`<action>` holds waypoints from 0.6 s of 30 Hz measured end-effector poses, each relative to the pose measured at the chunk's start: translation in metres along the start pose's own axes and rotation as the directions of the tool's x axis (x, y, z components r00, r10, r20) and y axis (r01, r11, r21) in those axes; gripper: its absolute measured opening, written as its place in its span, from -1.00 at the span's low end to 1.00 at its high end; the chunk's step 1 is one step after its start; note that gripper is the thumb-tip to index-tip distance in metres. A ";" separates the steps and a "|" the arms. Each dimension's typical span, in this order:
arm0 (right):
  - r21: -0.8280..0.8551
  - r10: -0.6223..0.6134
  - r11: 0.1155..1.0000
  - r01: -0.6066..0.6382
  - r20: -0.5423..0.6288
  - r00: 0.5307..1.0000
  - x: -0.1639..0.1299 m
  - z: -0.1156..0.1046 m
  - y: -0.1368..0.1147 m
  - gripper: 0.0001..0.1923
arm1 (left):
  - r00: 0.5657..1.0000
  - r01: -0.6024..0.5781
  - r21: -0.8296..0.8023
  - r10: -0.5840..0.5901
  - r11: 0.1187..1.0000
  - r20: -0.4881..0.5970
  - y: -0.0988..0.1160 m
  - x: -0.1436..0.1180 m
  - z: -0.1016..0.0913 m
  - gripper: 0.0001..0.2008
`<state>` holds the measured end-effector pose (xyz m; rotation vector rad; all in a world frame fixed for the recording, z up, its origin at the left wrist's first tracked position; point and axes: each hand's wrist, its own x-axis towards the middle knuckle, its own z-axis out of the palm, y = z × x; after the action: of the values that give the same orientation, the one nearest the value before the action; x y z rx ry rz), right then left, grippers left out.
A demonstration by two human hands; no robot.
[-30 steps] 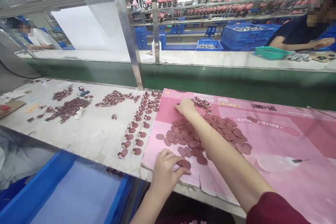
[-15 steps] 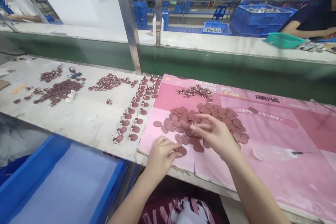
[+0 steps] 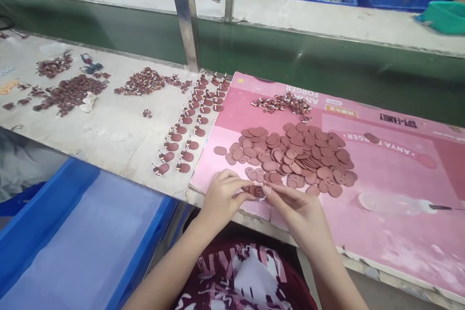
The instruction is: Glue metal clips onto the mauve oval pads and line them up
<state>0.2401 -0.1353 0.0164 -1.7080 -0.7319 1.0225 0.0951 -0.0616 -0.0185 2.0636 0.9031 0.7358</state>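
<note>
- The left hand [image 3: 221, 196] and right hand [image 3: 296, 210] meet at the near edge of the pink board [image 3: 392, 232] on the surface [image 3: 119, 140].
- The fingers of both hands are pinched together on one small brown oval piece [image 3: 256, 190].
- The piece is mostly hidden; its long axis seems to run left to right.
- The pile of brown ovals [image 3: 298, 155] lies just beyond.

Workbench [image 3: 119, 140] — pink card [image 3: 392, 184], maroon pieces [image 3: 69, 92]

Maroon discs [image 3: 298, 155] on a pink printed board [image 3: 392, 174].
</note>
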 end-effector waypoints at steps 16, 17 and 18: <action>-0.168 -0.114 0.980 0.107 -0.034 0.993 -0.005 0.008 0.007 -0.71 | 0.995 0.103 0.027 -0.103 0.994 -0.012 0.005 0.003 0.001 -0.79; -0.191 -0.128 0.974 0.118 -0.041 0.991 -0.006 0.009 0.007 -0.71 | 0.993 0.117 0.032 -0.116 0.993 -0.007 0.006 0.003 0.001 -0.79; -0.211 -0.142 0.969 0.129 -0.047 0.989 -0.007 0.010 0.007 -0.70 | 0.992 0.128 0.036 -0.129 0.991 -0.001 0.006 0.003 0.002 -0.78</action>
<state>0.2284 -0.1392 0.0102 -1.8311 -0.9286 0.8179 0.1004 -0.0628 -0.0137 2.0158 1.0452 0.6532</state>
